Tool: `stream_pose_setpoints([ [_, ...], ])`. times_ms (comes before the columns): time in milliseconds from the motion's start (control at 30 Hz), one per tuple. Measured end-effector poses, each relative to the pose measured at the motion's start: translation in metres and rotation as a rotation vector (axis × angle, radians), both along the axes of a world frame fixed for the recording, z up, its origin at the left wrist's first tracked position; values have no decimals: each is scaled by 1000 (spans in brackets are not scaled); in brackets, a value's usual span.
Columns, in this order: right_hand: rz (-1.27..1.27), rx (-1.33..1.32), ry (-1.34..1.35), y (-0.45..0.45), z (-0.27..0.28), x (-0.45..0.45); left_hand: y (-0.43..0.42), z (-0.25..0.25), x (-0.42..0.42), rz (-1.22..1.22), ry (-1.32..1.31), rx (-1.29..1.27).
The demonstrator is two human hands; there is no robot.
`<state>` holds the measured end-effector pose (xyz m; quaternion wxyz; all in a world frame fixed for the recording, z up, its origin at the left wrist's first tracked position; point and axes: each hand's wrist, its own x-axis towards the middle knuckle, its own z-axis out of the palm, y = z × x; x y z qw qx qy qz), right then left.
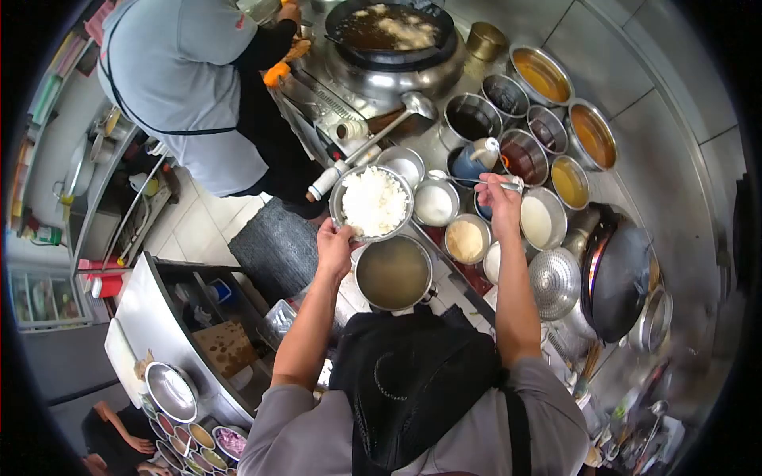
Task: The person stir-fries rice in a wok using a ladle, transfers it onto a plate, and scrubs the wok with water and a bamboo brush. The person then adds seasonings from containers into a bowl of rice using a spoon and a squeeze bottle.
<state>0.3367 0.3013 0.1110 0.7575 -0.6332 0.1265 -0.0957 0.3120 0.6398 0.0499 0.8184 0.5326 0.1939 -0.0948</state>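
My left hand [337,244] grips the rim of a metal bowl [336,208] filled with white rice [373,202]. The bowl is above and left of a pot of cloudy liquid [393,272]. On the right, my right hand [499,196] is closed around the handle of a small spoon [464,181], whose head lies over a container of white powder [436,201]. Below that hand are a container of beige powder [467,240] and one of creamy liquid [541,222]. A blue bottle [473,159] stands just above the hand.
A co-worker [182,71] stands at the upper left beside a wok of frying food [389,32]. Sauce containers [591,135] line the upper right. A dark wok [623,274] and a perforated ladle [554,284] are at the right. Another person [119,436] is at the lower left.
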Motion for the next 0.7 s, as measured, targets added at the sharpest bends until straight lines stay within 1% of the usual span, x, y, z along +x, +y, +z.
stream_pose_setpoints([
  [33, -19, -124, 52, -3, -2, -10, -1, -1, -8, -12, 17, 0],
  [67, -31, -174, 128, -4, -5, -15, -1, -1, -18, 11, -1, 38],
  [100, -13, -240, 155, -8, -19, -19, -2, 3, -28, 32, -20, 76],
  [167, 34, -427, 169, -2, -29, -17, 5, 7, -48, 32, 19, 90],
  [267, 88, -463, 132, 11, -59, -2, 22, -8, -72, 9, 40, 147],
  [367, 105, -511, 83, 19, -56, -12, 32, -16, -87, 24, 61, 177],
  [433, 134, -495, 83, 10, -64, -24, 29, -6, -91, 52, 70, 182],
  [500, 30, -119, 116, 3, -71, -33, 27, -5, -94, 84, 79, 181],
  [533, 1, 1, 134, -2, -71, -37, 26, -5, -93, 94, 76, 174],
  [567, 9, -5, 131, -7, -71, -42, 26, -7, -92, 92, 60, 166],
  [633, -87, 111, 109, -13, -58, -52, 23, -8, -88, 94, 45, 154],
  [700, -81, 150, 93, -19, -52, -60, 17, -5, -81, 78, 30, 177],
])
